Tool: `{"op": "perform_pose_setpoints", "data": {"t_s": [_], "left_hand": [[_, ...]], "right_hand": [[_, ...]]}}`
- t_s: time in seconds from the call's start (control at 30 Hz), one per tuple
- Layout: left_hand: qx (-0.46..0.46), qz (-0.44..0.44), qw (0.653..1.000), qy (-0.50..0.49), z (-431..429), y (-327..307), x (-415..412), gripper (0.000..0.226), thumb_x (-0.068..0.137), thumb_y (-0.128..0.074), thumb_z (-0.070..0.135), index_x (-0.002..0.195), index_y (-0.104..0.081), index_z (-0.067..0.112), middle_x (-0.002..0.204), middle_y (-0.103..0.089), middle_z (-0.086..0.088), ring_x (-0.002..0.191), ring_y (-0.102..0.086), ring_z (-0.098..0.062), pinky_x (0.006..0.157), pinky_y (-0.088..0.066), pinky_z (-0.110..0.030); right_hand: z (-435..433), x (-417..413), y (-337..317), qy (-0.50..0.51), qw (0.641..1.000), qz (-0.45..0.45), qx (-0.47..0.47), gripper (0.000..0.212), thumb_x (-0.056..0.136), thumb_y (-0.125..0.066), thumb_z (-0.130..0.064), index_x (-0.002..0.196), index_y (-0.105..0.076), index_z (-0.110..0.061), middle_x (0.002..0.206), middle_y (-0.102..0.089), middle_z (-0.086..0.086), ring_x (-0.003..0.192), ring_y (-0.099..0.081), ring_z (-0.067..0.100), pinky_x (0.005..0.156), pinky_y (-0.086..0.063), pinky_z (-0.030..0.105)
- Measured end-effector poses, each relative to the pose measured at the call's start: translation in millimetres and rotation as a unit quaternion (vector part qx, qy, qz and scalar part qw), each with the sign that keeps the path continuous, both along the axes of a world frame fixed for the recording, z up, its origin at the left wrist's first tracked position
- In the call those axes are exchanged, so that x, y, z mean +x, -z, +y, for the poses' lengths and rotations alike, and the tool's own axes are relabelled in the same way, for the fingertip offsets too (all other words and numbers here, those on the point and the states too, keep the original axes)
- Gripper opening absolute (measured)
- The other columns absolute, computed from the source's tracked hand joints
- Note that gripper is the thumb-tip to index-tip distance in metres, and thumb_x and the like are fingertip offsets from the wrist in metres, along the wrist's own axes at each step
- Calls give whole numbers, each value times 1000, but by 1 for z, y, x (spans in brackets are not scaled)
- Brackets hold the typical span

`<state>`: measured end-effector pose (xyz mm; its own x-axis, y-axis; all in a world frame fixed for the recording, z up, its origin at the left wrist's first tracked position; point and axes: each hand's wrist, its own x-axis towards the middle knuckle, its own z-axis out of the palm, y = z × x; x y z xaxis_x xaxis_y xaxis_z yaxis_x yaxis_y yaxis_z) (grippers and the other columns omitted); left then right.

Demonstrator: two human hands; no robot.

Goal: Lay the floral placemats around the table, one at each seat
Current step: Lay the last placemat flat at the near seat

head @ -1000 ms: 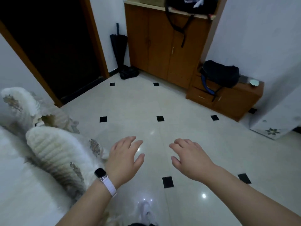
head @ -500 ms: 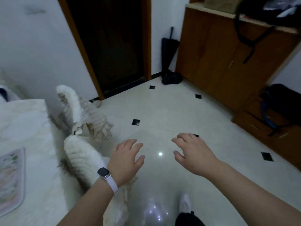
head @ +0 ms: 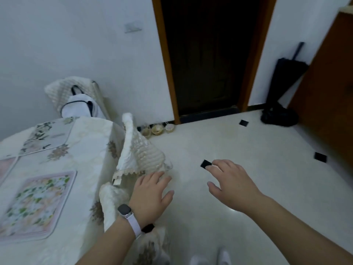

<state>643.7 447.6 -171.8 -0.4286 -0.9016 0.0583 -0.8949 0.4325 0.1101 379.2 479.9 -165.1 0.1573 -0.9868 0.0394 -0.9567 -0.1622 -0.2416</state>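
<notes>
A table (head: pixel 89 150) under a cream flowered cloth fills the left side. A pink-edged floral placemat (head: pixel 36 205) lies flat near its front. A second floral placemat (head: pixel 47 136) lies at the far end, and the corner of a third placemat (head: pixel 5 167) shows at the left edge. My left hand (head: pixel 150 196), with a watch on the wrist, hovers open beside a covered chair back, holding nothing. My right hand (head: pixel 233 186) is open over the floor, empty, fingers spread.
A chair with a cream quilted cover (head: pixel 139 153) is pushed in at the table's right side. Another covered chair (head: pixel 80 100) with a white bag stands at the far end. Small baskets (head: pixel 158 129) sit by the wall. A dark doorway (head: pixel 208 60), a folded umbrella (head: pixel 286 77) and a wooden cabinet (head: pixel 330 88) stand beyond.
The view has swung left, bringing the table and its placemats into sight. Both hands stay open and empty, held out in front.
</notes>
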Motion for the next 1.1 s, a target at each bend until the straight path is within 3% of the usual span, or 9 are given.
{"op": "perform_pose_setpoints", "data": {"t_s": [0.1, 0.37, 0.53, 0.73, 0.97, 1.1], "left_hand": [[-2, -4, 998, -60, -22, -10, -10, 54, 85, -35, 54, 123, -61, 28, 132, -58, 2, 122, -52, -24, 100, -36, -40], [-9, 5, 977, -211, -36, -15, 21, 44, 86, -49, 48, 122, -61, 26, 132, -58, -3, 122, -52, -28, 100, -39, -44], [-14, 15, 959, -281, -55, -14, 54, 59, 85, -31, 56, 129, -57, 28, 138, -54, -2, 127, -47, -26, 103, -34, -42], [-13, 41, 950, -309, -120, 6, 90, 46, 89, -51, 46, 130, -55, 27, 139, -52, -2, 130, -44, -25, 105, -32, -43], [-54, 96, 935, -336, -179, 22, 148, 38, 83, -51, 43, 113, -64, 24, 122, -65, -4, 114, -58, -28, 92, -45, -44], [-22, 99, 914, -392, -180, 39, 199, 45, 87, -48, 47, 126, -58, 28, 137, -56, -3, 126, -48, -26, 102, -37, -44]], "right_hand": [[-51, -9, 0, -59, 998, -5, 1, 48, 90, -45, -46, 132, -53, -24, 140, -50, 1, 130, -42, 24, 104, -35, 41], [-135, 46, -5, -222, 975, -13, 1, 50, 88, -41, -46, 130, -55, -24, 140, -50, 2, 128, -42, 23, 103, -36, 41], [-178, 76, -4, -265, 964, -19, 5, 49, 90, -41, -47, 131, -54, -24, 142, -48, 0, 130, -40, 21, 105, -34, 40], [-236, 121, -1, -303, 953, 4, 6, 47, 91, -40, -46, 131, -52, -26, 140, -49, -1, 129, -41, 21, 104, -34, 39], [-308, 189, -4, -348, 936, 57, 15, 48, 94, -41, -45, 138, -46, -27, 146, -43, -2, 133, -36, 19, 108, -31, 38], [-329, 247, -3, -400, 914, 61, -1, 47, 93, -43, -44, 134, -52, -24, 142, -48, 1, 130, -42, 22, 103, -37, 40]]}}
